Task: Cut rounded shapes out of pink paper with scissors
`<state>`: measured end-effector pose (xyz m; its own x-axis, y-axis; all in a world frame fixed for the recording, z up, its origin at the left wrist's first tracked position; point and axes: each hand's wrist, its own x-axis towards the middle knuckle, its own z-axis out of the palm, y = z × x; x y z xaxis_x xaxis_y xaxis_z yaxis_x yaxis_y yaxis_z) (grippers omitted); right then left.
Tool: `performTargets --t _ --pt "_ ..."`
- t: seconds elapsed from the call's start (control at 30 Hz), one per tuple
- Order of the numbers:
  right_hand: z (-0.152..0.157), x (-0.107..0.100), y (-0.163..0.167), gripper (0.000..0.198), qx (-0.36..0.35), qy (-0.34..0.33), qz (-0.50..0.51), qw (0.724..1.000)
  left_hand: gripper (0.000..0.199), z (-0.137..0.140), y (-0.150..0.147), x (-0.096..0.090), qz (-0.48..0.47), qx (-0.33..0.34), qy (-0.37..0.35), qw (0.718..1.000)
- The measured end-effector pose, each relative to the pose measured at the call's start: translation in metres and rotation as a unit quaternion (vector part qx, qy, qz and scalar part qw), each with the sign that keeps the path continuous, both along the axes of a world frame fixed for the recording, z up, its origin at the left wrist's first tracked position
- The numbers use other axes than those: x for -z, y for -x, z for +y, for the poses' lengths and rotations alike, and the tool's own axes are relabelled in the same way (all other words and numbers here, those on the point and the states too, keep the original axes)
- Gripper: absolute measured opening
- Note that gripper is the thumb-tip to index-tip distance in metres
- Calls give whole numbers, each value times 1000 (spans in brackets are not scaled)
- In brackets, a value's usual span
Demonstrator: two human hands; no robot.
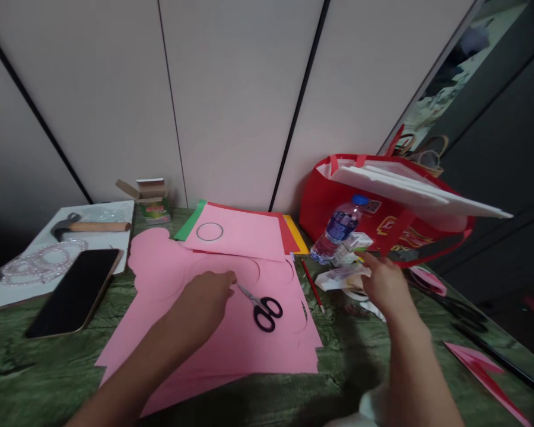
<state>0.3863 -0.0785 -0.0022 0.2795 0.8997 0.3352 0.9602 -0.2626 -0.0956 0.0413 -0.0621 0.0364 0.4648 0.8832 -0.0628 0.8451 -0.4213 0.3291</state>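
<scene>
Over the pink paper sheets (231,344), my left hand (209,299) is closed, its fingertips at the blade tips of a pair of black-handled scissors (266,309). The scissors' handles point toward the right front of the sheets. A curved cut line and several slits show in the upper sheet. To the right, my right hand (382,284) reaches into a small heap of plastic wrappers (342,277) beside a water bottle (338,234). Its fingers are bent together near a small yellow bit; what they grip is hidden. A red pencil (312,284) lies between the sheets and the heap.
A red bag (314,196) holding white boards (396,187) stands at the back right. On the left are a phone (75,293), a hammer (100,226), coiled clear beaded tubing (44,261) and an opened small box (155,204). Black scissors (465,311) lie far right.
</scene>
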Motion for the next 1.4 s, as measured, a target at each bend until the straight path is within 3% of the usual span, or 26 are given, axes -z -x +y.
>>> performTargets --t 0.07,0.13,0.2,0.33,0.47,0.67,0.73,0.87,1.1,1.23,1.4 --pt "-3 -13 31 35 -71 -21 48 996 35 12 4 12 30 -27 18 999" --pt "-5 -21 73 24 -165 15 79 983 31 21 9 22 55 -53 30 997" --pt "-6 -19 117 20 -247 162 126 947 25 27 13 27 73 -59 46 995" --pt "-8 1 168 26 -250 232 125 932 45 31 18 26 102 -85 74 988" --pt "-7 15 166 32 -237 254 162 924 51 41 22 32 119 -173 72 975" --pt "2 24 146 38 -222 232 310 895 43 57 32 46 61 -210 63 974" --pt "6 27 141 37 -232 217 387 866 41 61 37 44 40 -228 51 972" --pt "17 31 132 35 -238 167 552 781 39 70 53 40 -3 -285 47 957" --pt "29 38 130 35 -201 96 721 656 36 75 67 35 -125 -357 116 918" --pt "31 45 136 34 -177 96 759 619 41 71 61 33 -183 -359 157 902" --pt "29 45 144 29 -176 130 765 605 46 70 57 38 -230 -350 195 887"
